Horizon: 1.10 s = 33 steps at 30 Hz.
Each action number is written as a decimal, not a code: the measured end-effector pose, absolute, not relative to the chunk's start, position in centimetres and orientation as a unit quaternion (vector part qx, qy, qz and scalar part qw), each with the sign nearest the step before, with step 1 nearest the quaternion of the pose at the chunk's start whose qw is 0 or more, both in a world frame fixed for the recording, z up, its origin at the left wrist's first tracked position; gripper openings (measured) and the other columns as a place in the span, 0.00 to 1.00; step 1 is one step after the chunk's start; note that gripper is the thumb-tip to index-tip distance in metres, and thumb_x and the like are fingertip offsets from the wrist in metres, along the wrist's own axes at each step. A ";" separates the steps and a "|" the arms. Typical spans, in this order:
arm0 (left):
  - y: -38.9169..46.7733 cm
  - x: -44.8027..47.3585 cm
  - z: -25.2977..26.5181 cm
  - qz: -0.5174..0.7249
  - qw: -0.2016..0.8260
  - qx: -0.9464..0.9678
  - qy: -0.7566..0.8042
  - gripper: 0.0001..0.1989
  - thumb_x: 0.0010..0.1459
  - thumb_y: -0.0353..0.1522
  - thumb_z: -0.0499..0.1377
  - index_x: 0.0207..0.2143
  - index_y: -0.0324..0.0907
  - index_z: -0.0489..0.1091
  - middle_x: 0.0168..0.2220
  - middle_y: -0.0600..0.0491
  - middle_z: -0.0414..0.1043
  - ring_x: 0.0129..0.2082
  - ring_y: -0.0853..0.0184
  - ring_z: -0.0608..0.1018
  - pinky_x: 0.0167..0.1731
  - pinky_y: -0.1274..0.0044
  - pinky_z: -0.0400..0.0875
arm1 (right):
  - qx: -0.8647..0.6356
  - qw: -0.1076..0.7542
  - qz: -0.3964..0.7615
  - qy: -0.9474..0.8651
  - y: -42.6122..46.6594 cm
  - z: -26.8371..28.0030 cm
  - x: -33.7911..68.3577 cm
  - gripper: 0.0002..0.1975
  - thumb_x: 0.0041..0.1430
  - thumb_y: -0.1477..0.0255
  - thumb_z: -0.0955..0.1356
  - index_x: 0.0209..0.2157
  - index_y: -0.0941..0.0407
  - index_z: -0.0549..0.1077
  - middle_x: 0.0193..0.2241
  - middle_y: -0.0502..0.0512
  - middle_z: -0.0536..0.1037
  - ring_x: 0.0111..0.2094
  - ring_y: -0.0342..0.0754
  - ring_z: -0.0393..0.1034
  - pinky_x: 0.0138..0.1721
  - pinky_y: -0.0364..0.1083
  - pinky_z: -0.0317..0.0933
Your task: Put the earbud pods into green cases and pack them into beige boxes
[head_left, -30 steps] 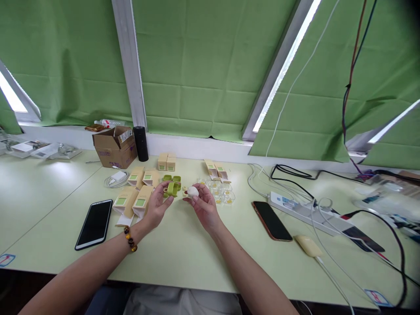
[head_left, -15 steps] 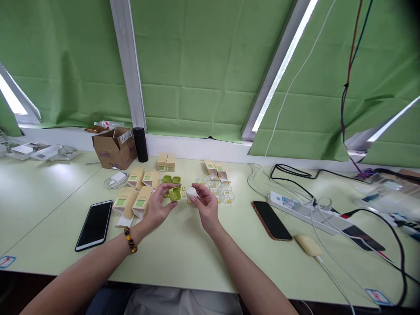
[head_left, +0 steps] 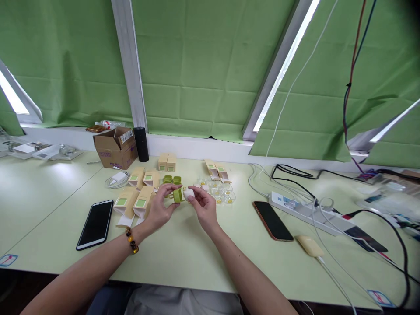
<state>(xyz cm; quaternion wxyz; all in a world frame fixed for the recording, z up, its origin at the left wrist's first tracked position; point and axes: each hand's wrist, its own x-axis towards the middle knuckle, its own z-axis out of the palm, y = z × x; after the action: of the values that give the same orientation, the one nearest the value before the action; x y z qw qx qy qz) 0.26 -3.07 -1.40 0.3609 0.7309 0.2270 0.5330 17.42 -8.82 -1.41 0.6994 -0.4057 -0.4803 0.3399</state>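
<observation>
Between the fingers and thumb of my left hand (head_left: 162, 204) is a small green square cup (head_left: 177, 195), tipped on its side with its mouth toward the right. My right hand (head_left: 205, 208) pinches a small white rounded piece (head_left: 188, 194) close to the cup's mouth. I cannot tell whether the two touch. Behind my left hand stand more green cups (head_left: 172, 179). Clear plastic pieces with yellow centres (head_left: 225, 192) lie grouped beyond my right hand. Open cardboard boxes with green labels (head_left: 126, 199) sit to the left of my left hand.
Phones lie at the left (head_left: 95, 224) and right (head_left: 272, 221). A power strip (head_left: 302, 212) with tangled cables and a yellow mouse-shaped object (head_left: 309, 246) are at the right. At the back left stand a brown carton (head_left: 118, 153) and a black cylinder (head_left: 141, 144).
The white piece has moved slightly left, nearer the green cup. The cup has turned so that its mouth faces more to the right.
</observation>
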 end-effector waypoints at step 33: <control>-3.0 0.1 -2.0 0.465 0.282 0.805 0.236 0.24 0.63 0.31 0.66 0.61 0.49 0.70 0.59 0.44 0.68 0.63 0.54 0.72 0.62 0.59 0.74 | -0.441 0.672 0.359 -0.474 -8.5 -1.2 17.5 0.18 0.56 0.58 0.77 0.41 0.56 0.85 0.27 0.52 0.83 0.27 0.47 0.74 0.34 0.48 0.74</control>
<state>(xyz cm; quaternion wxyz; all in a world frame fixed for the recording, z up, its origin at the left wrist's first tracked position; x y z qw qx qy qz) 0.09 -3.01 -2.01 0.2822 0.8052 0.2356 0.4654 17.46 -8.50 -1.19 0.6724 -0.4407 -0.4738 0.3593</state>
